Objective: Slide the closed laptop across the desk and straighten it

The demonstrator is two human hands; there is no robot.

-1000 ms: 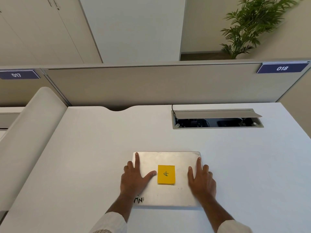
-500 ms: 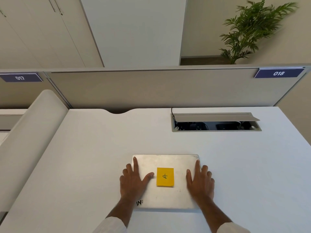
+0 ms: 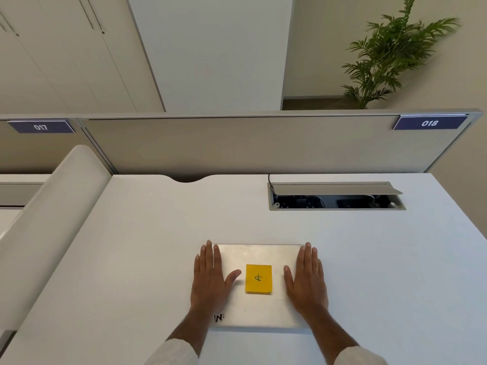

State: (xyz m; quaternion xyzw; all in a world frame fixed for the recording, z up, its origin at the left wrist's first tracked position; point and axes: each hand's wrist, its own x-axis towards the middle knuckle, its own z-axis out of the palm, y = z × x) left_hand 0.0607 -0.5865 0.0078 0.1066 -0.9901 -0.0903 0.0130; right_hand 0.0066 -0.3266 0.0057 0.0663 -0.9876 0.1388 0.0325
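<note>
A closed silver laptop (image 3: 259,313) lies flat on the white desk (image 3: 131,259), near its front edge and a little right of centre. Its sides run square to the desk. A yellow sticky note (image 3: 258,278) with a pen mark sits in the middle of the lid. My left hand (image 3: 209,283) lies flat over the laptop's left edge, thumb spread onto the lid. My right hand (image 3: 307,280) lies flat over the right edge the same way. Both sets of fingertips reach the far corners.
An open cable box (image 3: 336,196) with its flap raised is sunk into the desk at the back right. A beige partition (image 3: 237,146) closes the far side, and a rounded white divider (image 3: 52,219) runs along the left. A potted plant (image 3: 390,56) stands beyond the partition.
Both hands have moved outward from the lid to the laptop's side edges, with the fingers drawn together. The laptop has hardly shifted. The view has tilted slightly.
</note>
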